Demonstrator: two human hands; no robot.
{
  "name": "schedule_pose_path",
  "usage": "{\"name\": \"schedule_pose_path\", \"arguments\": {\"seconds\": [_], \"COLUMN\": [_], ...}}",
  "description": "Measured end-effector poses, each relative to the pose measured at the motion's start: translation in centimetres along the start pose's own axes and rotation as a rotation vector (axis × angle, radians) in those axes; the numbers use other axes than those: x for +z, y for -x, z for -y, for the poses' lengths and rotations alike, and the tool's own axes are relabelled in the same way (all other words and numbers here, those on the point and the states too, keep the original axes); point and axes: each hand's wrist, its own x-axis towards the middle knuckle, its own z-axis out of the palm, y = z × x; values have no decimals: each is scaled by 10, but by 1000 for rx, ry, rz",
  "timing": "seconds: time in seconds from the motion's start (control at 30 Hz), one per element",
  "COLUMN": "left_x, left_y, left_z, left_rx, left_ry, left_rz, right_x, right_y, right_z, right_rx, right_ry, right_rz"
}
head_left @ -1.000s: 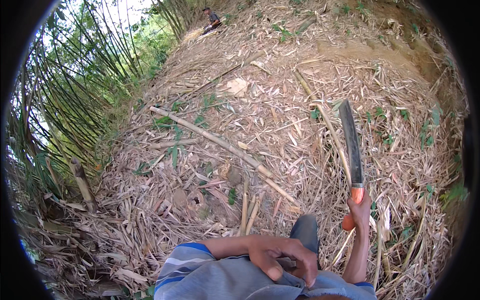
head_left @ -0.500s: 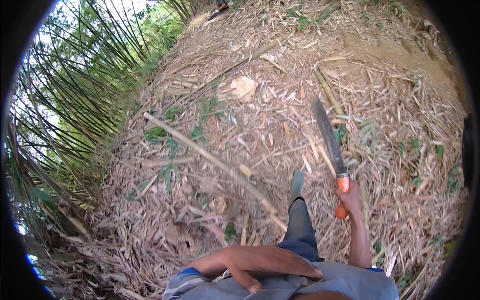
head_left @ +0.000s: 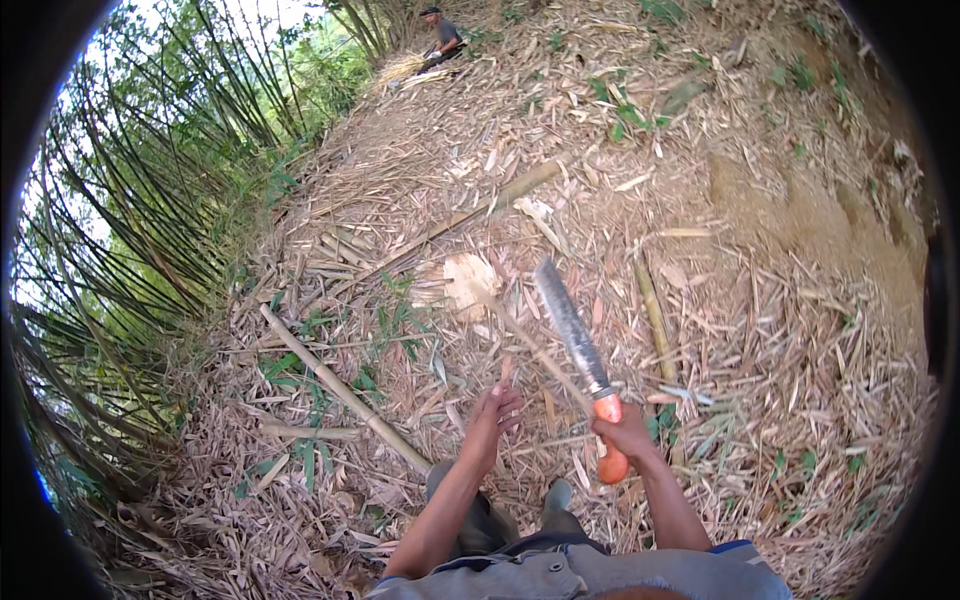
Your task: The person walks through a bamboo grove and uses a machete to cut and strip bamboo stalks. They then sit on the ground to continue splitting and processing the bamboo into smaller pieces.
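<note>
On litter-strewn ground [head_left: 780, 390] | machete [head_left: 578, 340]: one, ahead of the body, orange handle [head_left: 611, 465] clamped in right hand [head_left: 624, 430] | left hand [head_left: 490, 420]: fingers loosely parted | thin stick [head_left: 535, 345]: one, reaching right hand, hold unclear | bamboo poles [head_left: 345, 390]: three main, lying, leftmost running to left leg [head_left: 475, 525] | pale patch [head_left: 465, 280]: one, ahead | seated person [head_left: 447, 38]: one, far off

the long metal machete blade [head_left: 570, 328] is grey mottled with silver, its rounded handle [head_left: 612, 464] orange, the slim bamboo pole [head_left: 340, 391] dull tan, the buttoned cloth garment [head_left: 650, 573] grey with blue edging [head_left: 735, 546], and the dry leaf litter [head_left: 235, 500] straw-beige flecked with pink.
</note>
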Motion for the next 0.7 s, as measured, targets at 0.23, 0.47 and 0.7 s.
{"name": "schedule_pose_path", "arguments": {"seconds": [0.23,0.47,0.7], "left_x": [-55,-107,-195], "left_y": [-176,-325,-451], "left_z": [-36,-123,-265], "left_rx": [-38,-13,200], "left_ry": [485,815,1023], "left_rz": [-95,-300,-319], "right_x": [108,187,170], "right_y": [-141,-250,-277], "right_z": [36,161,309], "right_rx": [96,17,-131], "right_ry": [30,472,533], "right_rz": [130,-180,-383]}}
